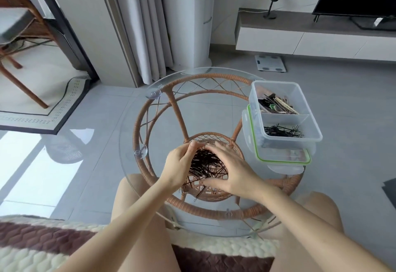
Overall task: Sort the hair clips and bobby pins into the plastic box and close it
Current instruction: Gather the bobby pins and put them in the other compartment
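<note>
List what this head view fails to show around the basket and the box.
- Head view: whether the left hand pinches any bobby pins; its curled fingers hide the contact.
- Head view: the right side of the basket, covered by the right hand.
- Head view: much of the lid, under the plastic box.
- Head view: the number of hair clips, too small and tangled.

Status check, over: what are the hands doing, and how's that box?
Left hand curled into bobby pins in basket, right hand flat on them. Plastic box open, on its lid. Nothing between basket and box.
</note>
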A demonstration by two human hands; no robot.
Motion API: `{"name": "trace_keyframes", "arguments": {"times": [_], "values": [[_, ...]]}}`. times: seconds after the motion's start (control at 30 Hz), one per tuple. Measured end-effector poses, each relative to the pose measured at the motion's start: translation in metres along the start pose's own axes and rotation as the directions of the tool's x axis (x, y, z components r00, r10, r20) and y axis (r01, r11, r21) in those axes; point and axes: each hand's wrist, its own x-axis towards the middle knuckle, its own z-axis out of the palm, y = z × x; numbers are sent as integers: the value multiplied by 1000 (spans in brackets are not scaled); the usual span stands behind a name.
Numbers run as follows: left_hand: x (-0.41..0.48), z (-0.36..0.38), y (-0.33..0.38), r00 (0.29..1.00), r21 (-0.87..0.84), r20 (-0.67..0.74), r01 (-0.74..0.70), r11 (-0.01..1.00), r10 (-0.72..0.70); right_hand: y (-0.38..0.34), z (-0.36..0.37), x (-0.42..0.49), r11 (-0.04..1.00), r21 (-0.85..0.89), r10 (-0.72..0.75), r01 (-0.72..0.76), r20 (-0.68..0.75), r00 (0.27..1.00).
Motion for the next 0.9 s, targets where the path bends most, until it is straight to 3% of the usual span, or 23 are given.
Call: {"name": "trace_keyframes", "arguments": {"times": [0.07, 0.13, 0.23, 0.3, 0.37, 0.53, 0.63, 0.77, 0.9], "values": [[-2, -10, -1, 998, 138, -22, -63, 988, 66, 7, -3, -15, 991, -132, -37, 32, -35, 999], [-6, -20, -5, 994, 331, -24, -97, 939, 111, 17, -3, -27, 995, -100, 16, -22, -67, 998], [-21, -20, -13, 980, 490, 193, -131, 862, 40, 23, 2, -35, 981, -177, 76, -73, 12, 997], [-30, -13, -19, 956, 528, 283, -222, 820, 77, 19, 10, -32, 974, -213, 78, -74, 12, 997], [-31, -6, -22, 950, 540, 278, -278, 795, 143, 9, 17, -25, 980, -178, 84, -86, -19, 996], [-29, -3, -13, 946, 503, 285, -285, 816, 154, -7, 25, -14, 989, -71, 119, -129, -127, 985], [-28, -5, -3, 957, 570, 267, -255, 781, 117, -9, 22, -8, 976, -201, 41, -83, -203, 978], [-25, -9, 6, 975, 764, 215, -208, 611, 63, -12, 8, 7, 911, -406, 48, -77, -80, 996], [-14, -13, 13, 976, 792, 219, -163, 588, -24, -16, -2, 26, 891, -453, 29, -18, 17, 999]]}}
